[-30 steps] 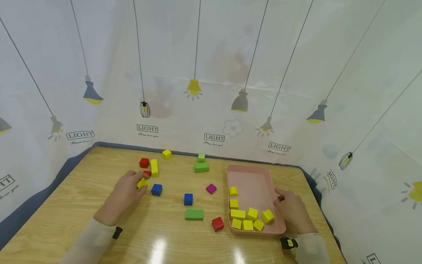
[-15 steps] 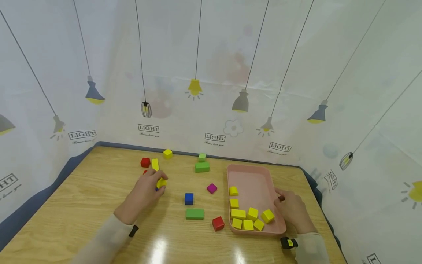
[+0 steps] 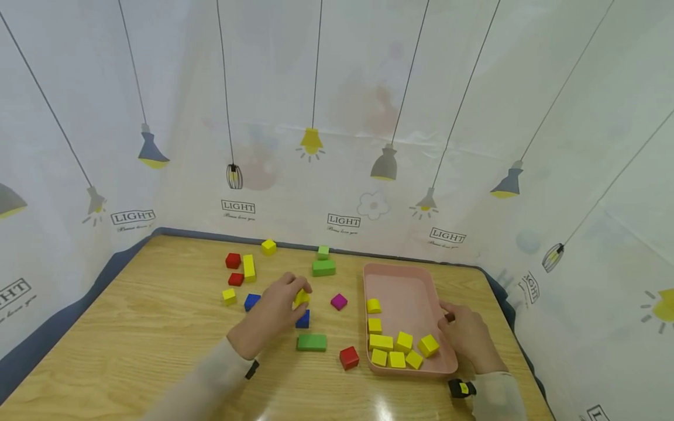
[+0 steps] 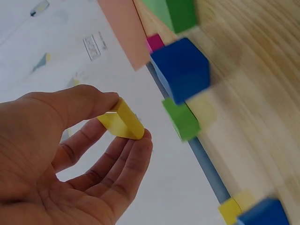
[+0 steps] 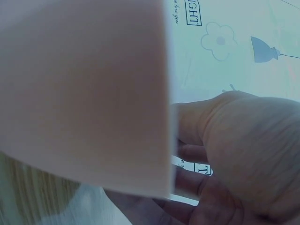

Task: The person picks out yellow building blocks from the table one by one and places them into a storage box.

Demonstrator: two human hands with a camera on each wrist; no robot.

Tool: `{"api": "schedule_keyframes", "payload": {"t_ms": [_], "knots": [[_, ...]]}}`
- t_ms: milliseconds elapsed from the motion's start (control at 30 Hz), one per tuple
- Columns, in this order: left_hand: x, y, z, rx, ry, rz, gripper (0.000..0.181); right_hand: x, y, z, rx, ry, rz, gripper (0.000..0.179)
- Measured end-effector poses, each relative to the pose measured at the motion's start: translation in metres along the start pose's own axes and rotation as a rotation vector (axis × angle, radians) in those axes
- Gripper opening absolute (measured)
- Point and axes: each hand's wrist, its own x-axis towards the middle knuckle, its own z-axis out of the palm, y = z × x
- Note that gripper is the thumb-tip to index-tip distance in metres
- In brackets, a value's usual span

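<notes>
My left hand [image 3: 271, 313] pinches a small yellow block [image 4: 123, 119] between thumb and fingertips, raised over the middle of the table beside a blue cube [image 3: 302, 320]. My right hand [image 3: 468, 333] grips the right rim of a pink tray [image 3: 405, 278]; in the right wrist view the tray wall [image 5: 93, 103] hides part of the fingers. Several yellow blocks [image 3: 381, 342] lie in the near and left part of the tray. A second blue cube [image 3: 252, 302] shows just left of my left hand, and a yellow cube [image 3: 229, 296] lies farther left.
Two red blocks [image 3: 233, 261], a long yellow block [image 3: 249, 268] and a yellow cube [image 3: 268, 247] lie at the back left. Green blocks [image 3: 323, 268] stand at the back middle, another green block [image 3: 312, 342] nearer. A magenta block [image 3: 339, 302] and a red cube [image 3: 348, 358] lie left of the tray.
My left hand has moved right with the yellow block, from the left-hand blocks to the table's middle, uncovering the red block and yellow cube there. My right hand stays at the tray.
</notes>
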Motion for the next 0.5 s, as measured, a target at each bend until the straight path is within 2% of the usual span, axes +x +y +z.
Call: {"api": "schedule_keyframes", "payload": {"t_ms": [233,333,500], "knots": [[0.014,0.030,0.018,-0.052,-0.062,0.077,0.027,0.002,0.000,0.001,0.003,-0.010,0.019,0.059],[0.020,0.043,0.024,-0.046,-0.072,0.126,0.025,0.003,0.000,0.001,0.003,-0.014,0.026,0.059],[0.029,0.062,0.035,-0.029,-0.109,0.168,0.024,0.003,0.001,0.000,-0.006,-0.012,0.021,0.058]]}}
